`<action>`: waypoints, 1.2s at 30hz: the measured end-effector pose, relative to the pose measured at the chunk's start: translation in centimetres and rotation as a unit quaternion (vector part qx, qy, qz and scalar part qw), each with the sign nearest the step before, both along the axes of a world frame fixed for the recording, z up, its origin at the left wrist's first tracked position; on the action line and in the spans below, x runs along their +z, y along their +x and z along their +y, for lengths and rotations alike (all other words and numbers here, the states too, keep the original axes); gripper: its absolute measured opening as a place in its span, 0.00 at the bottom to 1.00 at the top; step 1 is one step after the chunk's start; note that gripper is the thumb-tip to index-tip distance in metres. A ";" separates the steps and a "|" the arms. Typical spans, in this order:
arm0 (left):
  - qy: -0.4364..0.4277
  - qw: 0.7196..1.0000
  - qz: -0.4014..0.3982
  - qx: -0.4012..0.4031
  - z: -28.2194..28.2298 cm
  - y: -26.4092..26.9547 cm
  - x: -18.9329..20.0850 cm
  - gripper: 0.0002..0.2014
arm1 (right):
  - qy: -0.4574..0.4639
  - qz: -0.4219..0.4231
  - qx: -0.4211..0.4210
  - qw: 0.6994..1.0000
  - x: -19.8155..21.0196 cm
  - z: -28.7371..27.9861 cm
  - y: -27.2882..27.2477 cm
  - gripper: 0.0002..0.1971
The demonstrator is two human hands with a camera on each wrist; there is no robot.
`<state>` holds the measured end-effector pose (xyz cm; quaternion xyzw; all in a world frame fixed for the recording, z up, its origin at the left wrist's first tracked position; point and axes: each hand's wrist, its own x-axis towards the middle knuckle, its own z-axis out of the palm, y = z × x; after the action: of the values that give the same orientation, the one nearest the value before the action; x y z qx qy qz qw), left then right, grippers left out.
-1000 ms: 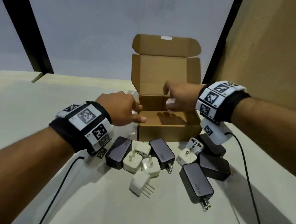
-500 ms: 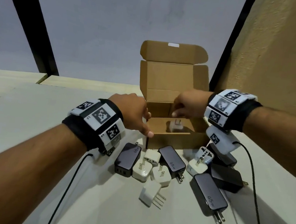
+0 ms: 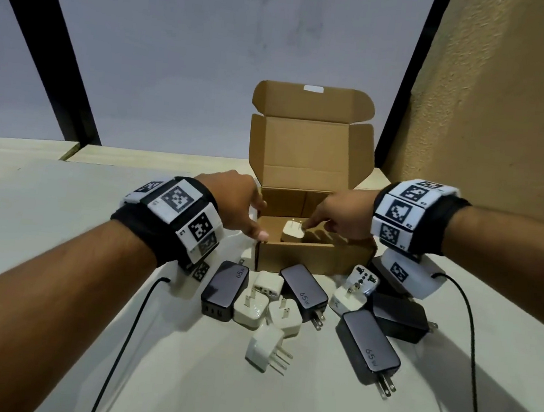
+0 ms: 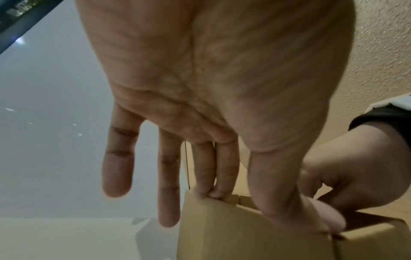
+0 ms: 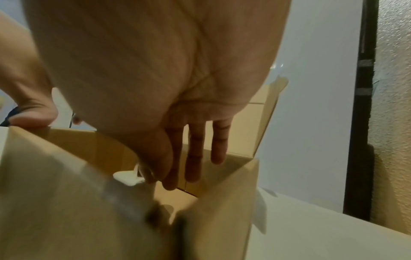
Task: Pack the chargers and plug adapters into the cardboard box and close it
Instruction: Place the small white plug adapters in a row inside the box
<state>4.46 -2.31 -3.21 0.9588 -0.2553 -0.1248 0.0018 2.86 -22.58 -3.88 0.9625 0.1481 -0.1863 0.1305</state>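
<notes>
The open cardboard box (image 3: pixel 308 260) stands on the table with its lid upright. A white plug adapter (image 3: pixel 291 233) sits on the box floor, prongs up. My right hand (image 3: pixel 312 225) reaches into the box; in the right wrist view its thumb and forefinger (image 5: pixel 160 179) pinch at the adapter (image 5: pixel 128 176), the other fingers straight. My left hand (image 3: pixel 255 221) rests on the box's front-left corner, its fingers (image 4: pixel 220 191) straight on the rim of the box (image 4: pixel 222 237) and its thumb on the front edge. Several black 65W chargers (image 3: pixel 303 293) and white adapters (image 3: pixel 251 307) lie in front of the box.
A white travel adapter (image 3: pixel 363 279) and more black chargers (image 3: pixel 400 316) lie at the box's right front corner, under my right wrist. A tan textured wall (image 3: pixel 508 113) stands close on the right. Wrist camera cables (image 3: pixel 128 341) trail over the pale table (image 3: pixel 61 217).
My right hand has gone down into the box with the white adapter, which now sits on the box floor. My left hand has stayed at the box's front-left corner.
</notes>
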 end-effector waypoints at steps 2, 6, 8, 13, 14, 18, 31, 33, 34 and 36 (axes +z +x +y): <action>0.007 1.000 0.001 0.001 0.1 0.1 -0.1 0.37 | -0.003 0.008 0.001 1.000 -0.1 0.8 0.2 0.28; 0.011 1.000 -0.012 0.010 0.1 0.0 -0.4 0.36 | 0.006 -0.012 0.008 1.000 0.1 1.5 0.8 0.27; 0.011 1.000 -0.011 0.009 0.0 0.1 -0.4 0.35 | 0.024 -0.041 0.026 0.999 0.5 1.6 1.0 0.24; 0.021 1.000 -0.016 -0.011 -0.2 0.5 -0.1 0.36 | 0.024 -0.002 0.041 0.999 0.0 2.9 0.7 0.23; 0.022 1.000 -0.016 -0.013 -0.1 0.7 0.0 0.37 | 0.014 0.002 0.044 0.999 -0.2 3.3 0.9 0.25; 0.015 1.000 -0.011 -0.018 0.1 0.9 0.0 0.38 | -0.021 0.004 0.052 0.998 -0.5 4.3 2.4 0.26; 0.034 0.999 -0.023 0.000 -0.5 0.7 0.1 0.36 | 0.070 -0.055 0.019 0.996 3.1 4.4 -0.2 0.19; 0.040 0.999 -0.019 -0.001 -0.5 0.5 0.3 0.37 | 0.106 -0.063 0.013 0.992 4.5 3.7 -2.1 0.15; 0.042 0.999 -0.012 -0.002 -0.5 0.4 0.4 0.36 | 0.115 -0.054 0.016 0.992 5.0 3.2 -3.3 0.13; 0.045 0.999 0.000 -0.005 -0.5 0.1 0.6 0.36 | 0.117 -0.011 0.020 0.993 5.3 2.1 -5.5 0.10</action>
<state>4.52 -2.85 -2.57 0.9565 -0.2546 -0.1359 -0.0423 -2.69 -20.51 1.37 0.9698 0.1871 -0.1547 0.0218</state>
